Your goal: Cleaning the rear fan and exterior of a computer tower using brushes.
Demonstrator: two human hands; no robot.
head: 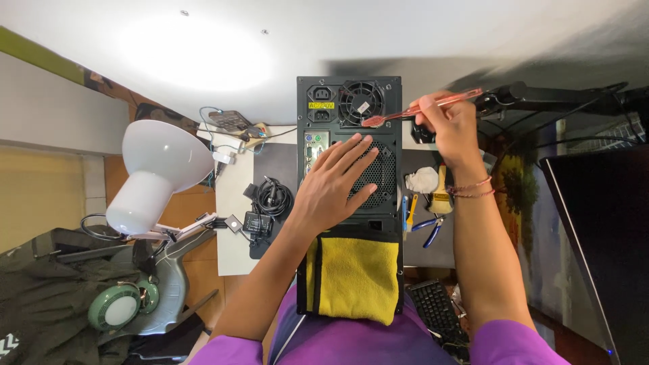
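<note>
A black computer tower point(349, 108) lies with its rear panel facing up, fan grilles and sockets showing. My left hand point(332, 184) rests flat and spread on the round mesh grille in the middle of the panel. My right hand point(448, 122) grips a thin pink toothbrush point(412, 111) whose head reaches the upper fan grille near the power socket. A yellow cloth point(357, 276) is draped over the near end of the tower.
A white desk lamp point(154, 169) stands at the left. Coiled black cables point(272, 197) lie on the mat left of the tower. A paintbrush point(441, 192), blue-handled pliers point(428, 228) and a white wad point(422, 180) sit right of it. A black keyboard point(436, 311) and dark monitor point(605, 230) are at the right.
</note>
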